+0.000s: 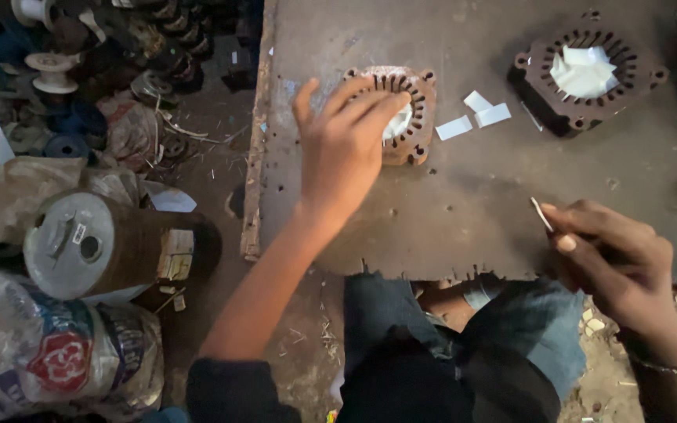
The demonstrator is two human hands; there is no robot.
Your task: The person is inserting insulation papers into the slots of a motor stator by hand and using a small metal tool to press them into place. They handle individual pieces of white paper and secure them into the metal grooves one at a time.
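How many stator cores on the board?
2: one stator core under the left hand, another at the board's far right. More may lie outside the frame.

We look down on a worn, pitted metal tabletop (464,196) with a rough, jagged near edge. Left of it we see a dirt floor (213,149) strewn with scraps, a large wire spool (111,243) on its side, a printed sack (56,352) and dim heaps of coils and bobbins (80,55). Light is low.

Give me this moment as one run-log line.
left hand on slotted metal core | right hand pinching white paper strip | second core apart on metal sheet
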